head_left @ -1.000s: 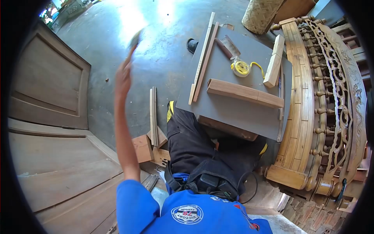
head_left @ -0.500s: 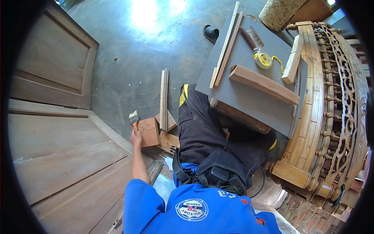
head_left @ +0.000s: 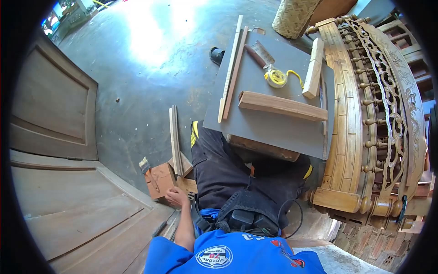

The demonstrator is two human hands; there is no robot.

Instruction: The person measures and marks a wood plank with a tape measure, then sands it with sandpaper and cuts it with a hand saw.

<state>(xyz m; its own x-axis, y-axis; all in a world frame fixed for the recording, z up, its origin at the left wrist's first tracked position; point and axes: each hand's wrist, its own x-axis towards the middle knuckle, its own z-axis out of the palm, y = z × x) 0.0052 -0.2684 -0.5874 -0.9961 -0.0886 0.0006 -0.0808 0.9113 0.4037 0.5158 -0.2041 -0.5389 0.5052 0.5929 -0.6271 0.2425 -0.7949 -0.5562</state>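
My left hand (head_left: 177, 196) is at the near right corner of a reddish-brown wooden block (head_left: 159, 177). Its fingers look curled together, and whatever they may hold is hidden. On top of the block lies a paintbrush (head_left: 148, 170) with pale bristles and an orange-brown handle, apart from my hand. Just right of the block is a smaller light wooden piece (head_left: 187, 184), partly covered. Two narrow wooden strips (head_left: 174, 139) stretch forward from beside the block. My right hand is out of sight.
Ahead of my legs, a grey board (head_left: 269, 132) carries long strips (head_left: 232, 73), a timber piece (head_left: 283, 106), a tape measure (head_left: 276, 78) and a brown-handled tool (head_left: 256, 55). Panelled wooden doors (head_left: 68, 201) lie left. A carved wooden railing piece (head_left: 346, 114) stands right.
My left hand has let go of the paintbrush, now resting on the block, and has moved right and nearer my body to the block's corner. The whole view has shifted.
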